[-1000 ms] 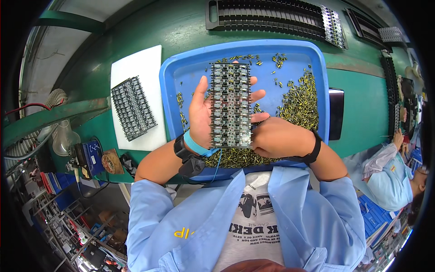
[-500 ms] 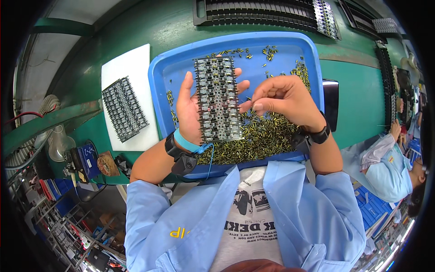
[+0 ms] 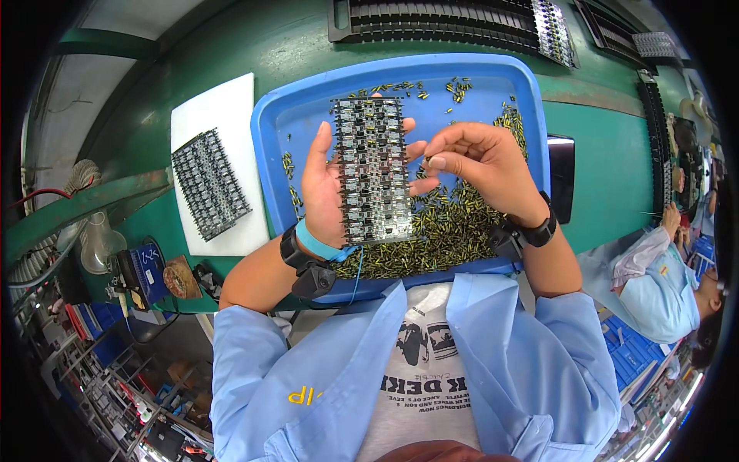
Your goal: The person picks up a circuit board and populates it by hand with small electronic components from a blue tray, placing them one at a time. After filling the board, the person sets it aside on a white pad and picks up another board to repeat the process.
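Observation:
My left hand (image 3: 322, 191) supports a circuit board panel (image 3: 375, 169) from below, upright over the blue tub. Its thumb runs along the panel's left side and its fingertips come out past the right edge. Close to that right edge, my right hand (image 3: 481, 163) pinches thumb and forefinger together; a tiny dark thing shows at the tips, too small to name. Beneath both hands, the blue tub (image 3: 265, 131) holds a heap of small yellow-and-black cylindrical parts (image 3: 454, 231), with more scattered along its sides.
Left of the tub, a second circuit board panel (image 3: 212, 185) lies on a white foam sheet (image 3: 223, 108). Black racks (image 3: 439, 23) stand at the back of the green bench (image 3: 285, 42). A dark box (image 3: 561, 177) sits right of the tub. Another person (image 3: 662, 285) works at far right.
My right hand has shifted slightly up and left, with its fingertips still pinched. The fingers of my left hand behind the panel have moved a little; the panel has barely moved.

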Demonstrator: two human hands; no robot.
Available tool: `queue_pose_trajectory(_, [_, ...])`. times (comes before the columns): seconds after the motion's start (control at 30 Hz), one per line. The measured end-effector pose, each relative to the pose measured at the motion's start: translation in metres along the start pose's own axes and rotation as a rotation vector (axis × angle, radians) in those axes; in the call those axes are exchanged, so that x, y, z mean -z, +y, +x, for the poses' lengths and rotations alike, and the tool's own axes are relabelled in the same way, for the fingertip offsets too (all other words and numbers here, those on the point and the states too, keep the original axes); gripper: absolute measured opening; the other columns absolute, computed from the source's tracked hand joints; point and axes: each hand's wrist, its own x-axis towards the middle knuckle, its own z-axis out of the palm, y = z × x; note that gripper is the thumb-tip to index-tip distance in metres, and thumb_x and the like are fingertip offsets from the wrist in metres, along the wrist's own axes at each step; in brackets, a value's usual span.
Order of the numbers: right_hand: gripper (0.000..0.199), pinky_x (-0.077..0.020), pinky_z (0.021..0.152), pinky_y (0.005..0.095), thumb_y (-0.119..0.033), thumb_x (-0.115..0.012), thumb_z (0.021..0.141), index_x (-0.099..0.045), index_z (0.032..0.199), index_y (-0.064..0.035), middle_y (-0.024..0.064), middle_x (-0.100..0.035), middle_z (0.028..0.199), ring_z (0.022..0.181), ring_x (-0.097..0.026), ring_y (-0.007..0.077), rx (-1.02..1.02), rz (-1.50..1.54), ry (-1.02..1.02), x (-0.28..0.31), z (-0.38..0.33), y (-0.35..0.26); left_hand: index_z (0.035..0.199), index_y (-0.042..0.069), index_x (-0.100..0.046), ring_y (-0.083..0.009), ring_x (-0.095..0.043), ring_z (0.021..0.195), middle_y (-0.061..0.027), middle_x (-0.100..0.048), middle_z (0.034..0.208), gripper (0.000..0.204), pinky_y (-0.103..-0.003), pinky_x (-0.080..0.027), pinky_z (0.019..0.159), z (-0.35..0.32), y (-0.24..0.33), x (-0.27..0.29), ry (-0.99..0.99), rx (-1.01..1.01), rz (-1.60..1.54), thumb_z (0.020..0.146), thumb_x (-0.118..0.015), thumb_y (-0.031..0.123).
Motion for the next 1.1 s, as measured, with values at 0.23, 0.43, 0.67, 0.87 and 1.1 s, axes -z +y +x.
queue_pose_trajectory(0.23, [0.009, -0.0569, 0.092, 0.0293, -0.001, -0.071, 0.1, -0.073, 0.108, 0.0044, 0.0061, -0.076, 0.105, 0.1, -0.073, 0.0144, 0.046, -0.353, 0.115, -0.002, 0.001, 0.004, 0.162, 0.01, -0.041, -0.0386, -0.056, 0.139, -0.0173, -0.05, 0.158, 0.077, -0.071, -0.046, 0.113, 0.0, -0.001, -0.002, 0.007, -0.024, 0.04, 0.111, -0.023, 0.065])
queue_pose_trajectory(0.43, [0.012, -0.0539, 0.086, 0.0307, -0.001, -0.076, 0.094, -0.077, 0.106, -0.0012, 0.0056, -0.072, 0.1, 0.097, -0.068, 0.017, 0.25, -0.577, 0.16, -0.013, 0.003, 0.008, 0.163, 0.011, -0.038, -0.0359, -0.059, 0.136, -0.0167, -0.054, 0.154, 0.073, -0.069, -0.049, 0.112, -0.001, -0.005, -0.004, -0.015, -0.051, 0.113, 0.112, -0.023, 0.061])
queue_pose_trajectory(0.67, [0.02, -0.0495, 0.077, 0.034, -0.002, -0.084, 0.083, -0.079, 0.101, -0.0078, 0.0059, -0.067, 0.094, 0.09, -0.061, 0.0229, 0.642, -0.982, 0.181, -0.03, 0.008, 0.02, 0.164, 0.011, -0.036, -0.0267, -0.065, 0.126, -0.0132, -0.059, 0.147, 0.066, -0.051, -0.057, 0.107, -0.006, -0.011, -0.004, 0.002, -0.039, 0.206, 0.115, -0.022, 0.054])
queue_pose_trajectory(0.87, [0.023, -0.0488, 0.075, 0.0356, -0.002, -0.085, 0.079, -0.079, 0.1, -0.0082, 0.0048, -0.067, 0.093, 0.088, -0.061, 0.0243, 0.714, -1.089, 0.168, -0.031, 0.008, 0.021, 0.163, 0.011, -0.036, -0.021, -0.066, 0.122, -0.0111, -0.062, 0.143, 0.062, -0.041, -0.059, 0.101, -0.006, -0.011, -0.012, 0.077, -0.056, 0.306, 0.117, -0.022, 0.049])
queue_pose_trajectory(1.1, [0.024, -0.0478, 0.075, 0.0361, -0.002, -0.085, 0.078, -0.078, 0.1, -0.008, 0.0046, -0.068, 0.092, 0.087, -0.061, 0.0245, 0.747, -1.09, 0.152, -0.032, 0.007, 0.02, 0.165, 0.01, -0.035, -0.0209, -0.067, 0.118, -0.0111, -0.063, 0.142, 0.062, -0.041, -0.058, 0.102, -0.01, -0.014, -0.011, 0.056, -0.072, 0.336, 0.117, -0.023, 0.048])
